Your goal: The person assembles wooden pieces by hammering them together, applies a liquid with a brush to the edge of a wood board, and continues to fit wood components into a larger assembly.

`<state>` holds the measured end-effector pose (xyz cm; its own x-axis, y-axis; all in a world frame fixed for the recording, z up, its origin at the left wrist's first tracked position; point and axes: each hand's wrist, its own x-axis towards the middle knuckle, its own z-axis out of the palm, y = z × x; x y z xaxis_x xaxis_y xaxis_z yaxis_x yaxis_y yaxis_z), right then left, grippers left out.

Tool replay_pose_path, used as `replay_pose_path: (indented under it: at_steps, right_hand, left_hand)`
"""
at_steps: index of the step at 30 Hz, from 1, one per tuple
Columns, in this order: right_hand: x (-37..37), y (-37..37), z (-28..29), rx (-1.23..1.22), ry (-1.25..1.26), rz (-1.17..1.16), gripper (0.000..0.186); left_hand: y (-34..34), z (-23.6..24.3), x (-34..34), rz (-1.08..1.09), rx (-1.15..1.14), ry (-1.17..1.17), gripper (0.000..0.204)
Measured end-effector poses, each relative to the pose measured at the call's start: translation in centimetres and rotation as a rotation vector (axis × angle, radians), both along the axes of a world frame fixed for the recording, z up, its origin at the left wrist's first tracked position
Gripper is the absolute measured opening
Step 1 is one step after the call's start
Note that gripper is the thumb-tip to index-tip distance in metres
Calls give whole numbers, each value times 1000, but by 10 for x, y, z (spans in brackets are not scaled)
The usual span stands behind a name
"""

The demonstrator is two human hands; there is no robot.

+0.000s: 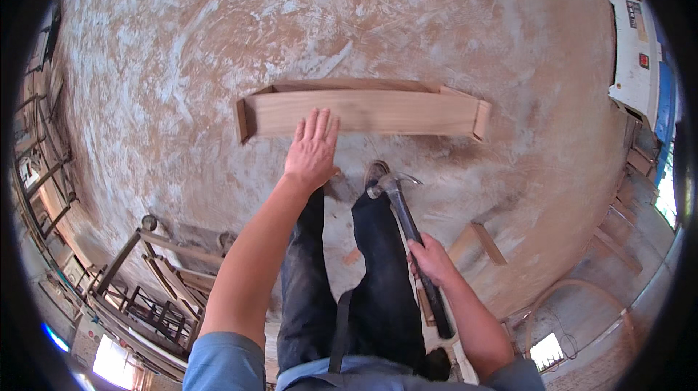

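A long wooden frame (pixel 407 112), like a shallow drawer box without a visible bottom, lies on the dusty floor ahead of my feet. Its near board faces me, and short end pieces stick out slightly at both ends. My left hand (pixel 313 151) is stretched out flat with its fingertips over the near board, left of the middle; whether they touch it I cannot tell. In my right hand (pixel 432 258) is a claw hammer (pixel 407 209), gripped by its dark handle. The hammer's metal head points away from me, above my right shoe, apart from the frame.
Wooden offcuts (pixel 488 244) lie on the floor right of my legs. A wheeled rack (pixel 178 245) stands at the lower left, holding wood pieces. At the far right is a white machine (pixel 631 64) with a red button. Metal framing (pixel 43 173) lines the left edge.
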<state>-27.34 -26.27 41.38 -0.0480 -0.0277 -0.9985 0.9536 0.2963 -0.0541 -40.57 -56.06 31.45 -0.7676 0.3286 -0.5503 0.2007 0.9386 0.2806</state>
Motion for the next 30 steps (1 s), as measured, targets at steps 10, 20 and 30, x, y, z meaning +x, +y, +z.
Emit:
replay_pose_path:
  at_steps: [10, 20, 30]
  right_hand:
    - [-16, -84, -182, -67, -376, -1062, 26]
    - [-40, -160, -284, -170, -215, -668, 42]
    - [-51, -190, -319, -226, -244, -604, 34]
  left_hand:
    - [16, -122, -24, -46, 248, 262, 90]
    - [14, -144, 8, -87, 247, 485, 57]
    - [12, -147, 3, -49, 291, 484, 48]
